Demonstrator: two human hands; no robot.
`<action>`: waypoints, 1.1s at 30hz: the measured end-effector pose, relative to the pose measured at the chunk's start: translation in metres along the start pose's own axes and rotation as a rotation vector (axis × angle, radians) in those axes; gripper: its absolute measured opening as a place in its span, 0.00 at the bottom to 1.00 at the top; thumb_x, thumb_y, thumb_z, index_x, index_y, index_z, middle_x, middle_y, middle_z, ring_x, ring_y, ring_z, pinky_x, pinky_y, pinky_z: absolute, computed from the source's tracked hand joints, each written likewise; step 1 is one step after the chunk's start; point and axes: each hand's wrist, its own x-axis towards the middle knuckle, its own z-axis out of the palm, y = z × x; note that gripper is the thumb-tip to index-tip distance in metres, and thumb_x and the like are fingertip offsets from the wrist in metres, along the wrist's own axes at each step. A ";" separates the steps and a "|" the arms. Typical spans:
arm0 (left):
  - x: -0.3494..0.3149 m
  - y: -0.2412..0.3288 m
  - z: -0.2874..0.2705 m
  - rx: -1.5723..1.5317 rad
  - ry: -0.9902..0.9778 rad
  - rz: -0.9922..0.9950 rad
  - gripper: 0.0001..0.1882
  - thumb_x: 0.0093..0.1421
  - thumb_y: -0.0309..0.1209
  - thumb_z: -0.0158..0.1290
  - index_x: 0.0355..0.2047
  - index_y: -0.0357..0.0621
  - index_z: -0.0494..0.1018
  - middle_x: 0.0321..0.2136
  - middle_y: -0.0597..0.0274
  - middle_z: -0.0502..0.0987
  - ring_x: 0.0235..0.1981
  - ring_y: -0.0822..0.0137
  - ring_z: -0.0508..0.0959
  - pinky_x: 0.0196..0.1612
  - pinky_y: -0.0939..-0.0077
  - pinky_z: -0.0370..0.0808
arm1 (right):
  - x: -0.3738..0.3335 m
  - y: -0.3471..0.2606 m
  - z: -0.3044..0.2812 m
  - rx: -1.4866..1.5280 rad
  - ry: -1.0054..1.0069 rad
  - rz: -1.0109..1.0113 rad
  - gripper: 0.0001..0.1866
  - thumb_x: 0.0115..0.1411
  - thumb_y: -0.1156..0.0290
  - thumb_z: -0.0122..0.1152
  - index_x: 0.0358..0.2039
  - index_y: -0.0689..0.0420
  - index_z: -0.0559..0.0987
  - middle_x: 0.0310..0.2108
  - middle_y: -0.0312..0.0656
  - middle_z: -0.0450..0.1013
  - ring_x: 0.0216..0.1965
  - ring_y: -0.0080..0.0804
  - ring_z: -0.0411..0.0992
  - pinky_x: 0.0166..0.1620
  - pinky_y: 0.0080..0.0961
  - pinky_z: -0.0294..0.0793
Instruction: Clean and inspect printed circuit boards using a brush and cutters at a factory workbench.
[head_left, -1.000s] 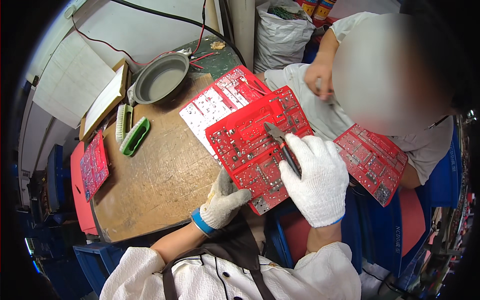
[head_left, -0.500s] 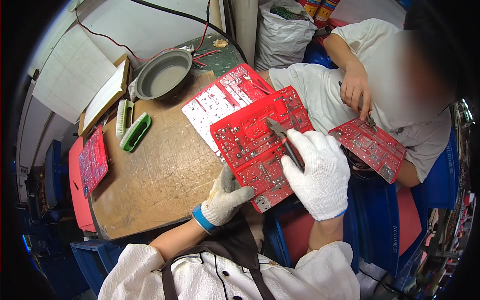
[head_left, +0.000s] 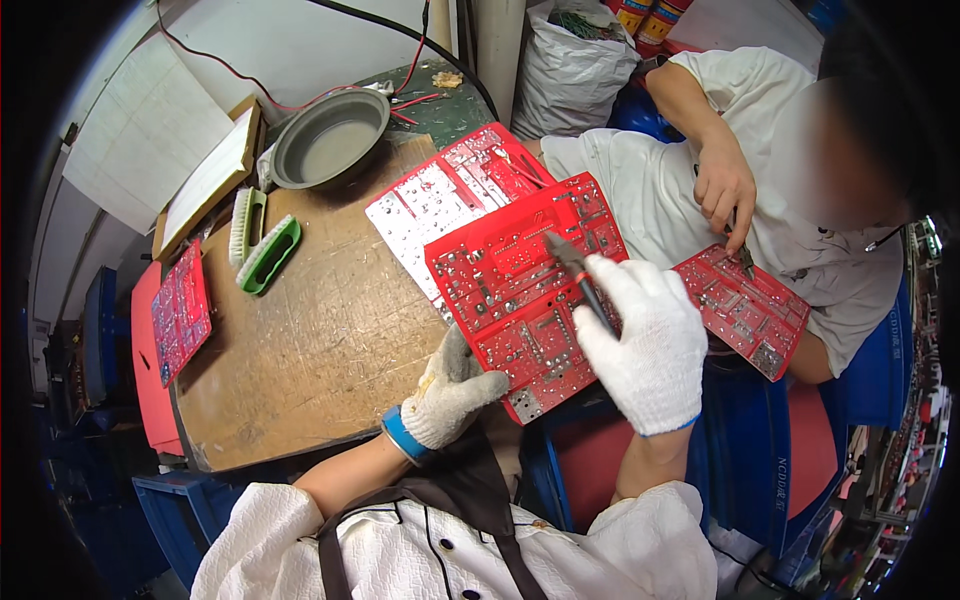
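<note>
A red circuit board point(head_left: 530, 300) is held tilted in front of me, its soldered side up. Gripping its lower left edge is my left hand point(head_left: 448, 392), in a worn white glove with a blue cuff, thumb on the face and fingers behind. My right hand point(head_left: 650, 335), in a clean white glove, is closed around a pair of cutting pliers point(head_left: 582, 275) with dark and red handles. The plier tips are over the board's upper part, near a row of solder pins; they look slightly blurred. Behind lies a second red circuit board point(head_left: 430, 210) with a large silvery area.
On the wooden table point(head_left: 280, 390) are a grey bowl point(head_left: 330, 138), a green-backed brush point(head_left: 270, 258), a white-bristled brush point(head_left: 245, 228) and another board point(head_left: 180, 310) at the left edge. At right a co-worker's hand point(head_left: 725, 190) works a tool on a red board point(head_left: 745, 310). A white sack point(head_left: 575, 75) stands behind.
My right hand and the pliers have shifted slightly right, the tips moving a little along the board. The view has shifted slightly. My left hand keeps its grip.
</note>
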 end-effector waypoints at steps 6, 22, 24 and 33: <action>-0.001 0.001 0.003 -0.051 -0.036 0.042 0.47 0.55 0.23 0.63 0.72 0.35 0.52 0.65 0.51 0.68 0.66 0.58 0.71 0.69 0.56 0.69 | 0.000 -0.009 -0.010 -0.011 -0.015 -0.065 0.21 0.54 0.65 0.70 0.50 0.53 0.83 0.43 0.44 0.78 0.46 0.46 0.76 0.50 0.40 0.76; -0.217 0.071 -0.097 -0.110 0.263 0.151 0.46 0.55 0.36 0.66 0.70 0.33 0.58 0.62 0.49 0.72 0.61 0.58 0.75 0.65 0.60 0.72 | -0.112 -0.146 0.036 0.814 -0.152 -0.194 0.30 0.50 0.80 0.72 0.57 0.62 0.79 0.46 0.46 0.76 0.45 0.35 0.77 0.49 0.29 0.77; -0.241 0.058 -0.114 -0.062 0.346 0.180 0.41 0.61 0.39 0.61 0.69 0.32 0.59 0.61 0.49 0.73 0.60 0.59 0.75 0.65 0.61 0.71 | -0.115 -0.166 0.048 0.773 -0.205 -0.203 0.29 0.51 0.77 0.74 0.56 0.60 0.80 0.44 0.46 0.76 0.42 0.39 0.77 0.46 0.31 0.78; -0.259 -0.012 -0.171 0.084 0.501 0.329 0.33 0.74 0.53 0.47 0.66 0.39 0.63 0.59 0.57 0.73 0.59 0.69 0.71 0.65 0.67 0.68 | -0.125 -0.214 0.073 0.254 -0.175 -0.213 0.28 0.55 0.72 0.73 0.58 0.56 0.80 0.44 0.46 0.75 0.42 0.38 0.77 0.46 0.30 0.77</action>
